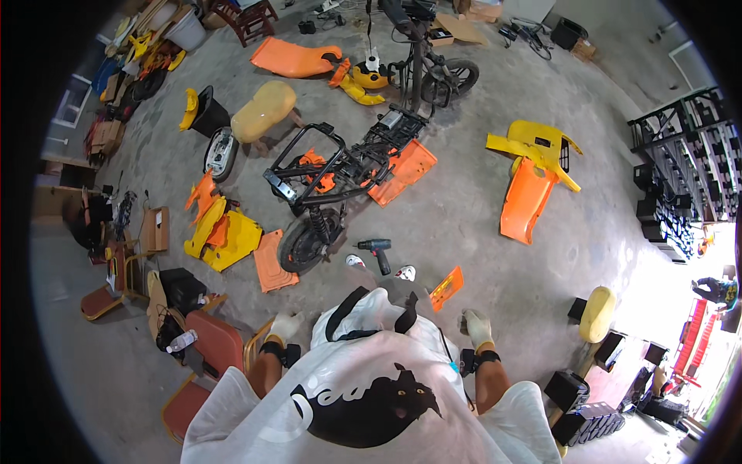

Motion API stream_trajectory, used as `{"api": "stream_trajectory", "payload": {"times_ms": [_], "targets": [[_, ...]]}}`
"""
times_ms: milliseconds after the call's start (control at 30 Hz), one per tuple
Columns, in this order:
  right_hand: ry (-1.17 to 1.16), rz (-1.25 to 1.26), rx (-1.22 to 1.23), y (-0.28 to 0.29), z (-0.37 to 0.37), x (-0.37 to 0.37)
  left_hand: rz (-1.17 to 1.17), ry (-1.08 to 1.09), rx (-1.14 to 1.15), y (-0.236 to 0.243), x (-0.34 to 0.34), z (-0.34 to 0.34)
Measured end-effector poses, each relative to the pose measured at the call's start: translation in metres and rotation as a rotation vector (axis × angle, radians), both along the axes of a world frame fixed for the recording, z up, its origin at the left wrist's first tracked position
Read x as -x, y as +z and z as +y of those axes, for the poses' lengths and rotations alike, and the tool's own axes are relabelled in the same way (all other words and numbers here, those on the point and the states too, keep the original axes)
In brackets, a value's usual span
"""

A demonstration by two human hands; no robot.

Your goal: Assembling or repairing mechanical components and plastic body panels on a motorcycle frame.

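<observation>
A grey concrete floor [572, 267] is strewn with orange and yellow panels [530, 199]. Nothing is gripped by the left hand [285, 326] or the right hand [477, 329]; both are gloved and held low, fingers loosely open. Work on the scooter [375, 151], placed just ahead of the shoes [406, 272], would probably be done best with one hand steadying it and the drill [376, 246] (laid near the toes) kept square in the other. The scooter is stripped to dark, bare tubing, its rear wheel [297, 249] set nearest.
</observation>
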State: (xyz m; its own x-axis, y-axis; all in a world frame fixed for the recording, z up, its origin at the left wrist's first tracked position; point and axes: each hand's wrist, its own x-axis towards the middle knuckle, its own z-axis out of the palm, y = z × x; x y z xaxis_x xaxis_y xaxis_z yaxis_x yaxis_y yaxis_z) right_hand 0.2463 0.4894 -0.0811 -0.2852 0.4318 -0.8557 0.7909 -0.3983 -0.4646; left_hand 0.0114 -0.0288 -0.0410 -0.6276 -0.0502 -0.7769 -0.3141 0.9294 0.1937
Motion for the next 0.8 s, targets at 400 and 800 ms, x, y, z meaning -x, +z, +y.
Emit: {"api": "stream_trajectory", "payload": {"times_ms": [400,800], "targets": [[0.054,-0.05,-0.021,0.005,0.005,0.008,0.134,0.022,-0.088,0.026,0.021,0.042],[0.013,-0.051,-0.091,0.048,-0.005,0.027,0.206,-0.014,-0.051,-0.004,0.056,0.01]]}}
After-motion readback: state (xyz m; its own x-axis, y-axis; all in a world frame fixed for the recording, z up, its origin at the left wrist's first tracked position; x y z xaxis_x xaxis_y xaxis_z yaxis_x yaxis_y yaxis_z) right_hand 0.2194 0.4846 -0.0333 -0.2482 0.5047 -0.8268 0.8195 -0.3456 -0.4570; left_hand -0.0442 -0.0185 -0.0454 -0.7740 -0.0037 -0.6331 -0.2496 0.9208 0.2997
